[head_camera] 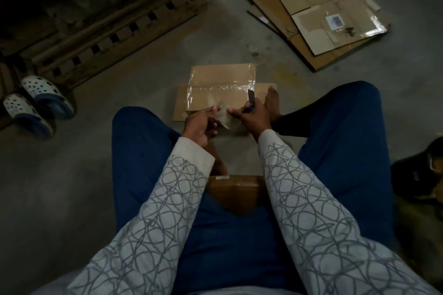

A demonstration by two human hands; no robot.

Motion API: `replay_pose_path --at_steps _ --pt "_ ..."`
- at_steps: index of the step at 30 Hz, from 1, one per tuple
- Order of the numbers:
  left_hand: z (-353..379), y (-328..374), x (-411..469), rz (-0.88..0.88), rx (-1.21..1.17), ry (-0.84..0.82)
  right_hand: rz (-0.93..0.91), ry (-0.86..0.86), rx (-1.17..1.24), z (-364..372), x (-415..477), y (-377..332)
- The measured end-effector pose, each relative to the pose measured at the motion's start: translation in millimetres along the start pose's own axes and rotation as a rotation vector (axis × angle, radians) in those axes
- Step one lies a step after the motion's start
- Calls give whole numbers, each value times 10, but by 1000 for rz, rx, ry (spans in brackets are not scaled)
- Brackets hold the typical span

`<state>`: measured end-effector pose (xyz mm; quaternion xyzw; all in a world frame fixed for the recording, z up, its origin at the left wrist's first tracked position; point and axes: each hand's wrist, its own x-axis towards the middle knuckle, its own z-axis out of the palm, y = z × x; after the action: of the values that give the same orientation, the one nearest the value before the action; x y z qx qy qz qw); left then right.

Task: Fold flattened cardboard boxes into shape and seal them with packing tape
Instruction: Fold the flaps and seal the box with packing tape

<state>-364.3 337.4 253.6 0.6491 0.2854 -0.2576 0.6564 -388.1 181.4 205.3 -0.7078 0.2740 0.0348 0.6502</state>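
A small folded cardboard box [221, 79] stands on the floor between my knees, with clear packing tape [220, 90] running across its top seam. My left hand [200, 124] pinches a loose strip of clear tape [226, 120] at the box's near edge. My right hand [251, 117] grips a blue-handled cutter [250, 99], blade pointing up at the box's right corner, and its thumb touches the same strip. A flat cardboard piece [179, 105] lies under the box.
A stack of flattened cardboard boxes [318, 14] lies on the floor at the far right. A wooden pallet [107, 24] sits at the far left, with a pair of white clogs [38, 103] beside it. My bare foot [272, 100] rests by the box. A dark bag [419, 167] is at right.
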Motion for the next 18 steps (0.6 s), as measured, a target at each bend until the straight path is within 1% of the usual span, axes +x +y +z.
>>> replay_pose_path --at_steps 4,6,8,10,11,13,14,16,18 --pt "-112 -7 138 -125 66 -10 106 90 -46 -77 66 -21" --pt "-228 -19 300 -226 83 -16 199 118 -45 -136 221 76" --pt "-329 -31 479 -326 31 -19 300 85 -18 -232 448 315" --pt "-411 -72 688 -402 -41 17 395 5 -15 -370 679 650" --pt "-459 -132 798 -430 -77 39 459 -20 -3 -411 628 615" --pt "-582 -232 962 -447 -183 69 574 -51 -38 -460 572 602" --pt "-630 -272 1055 -449 -257 78 601 -52 -62 -482 594 639" --pt "-703 -316 1299 -431 -366 112 643 23 -107 -486 724 695" --pt "-732 -317 1557 -390 -371 130 652 43 -88 -430 833 729"
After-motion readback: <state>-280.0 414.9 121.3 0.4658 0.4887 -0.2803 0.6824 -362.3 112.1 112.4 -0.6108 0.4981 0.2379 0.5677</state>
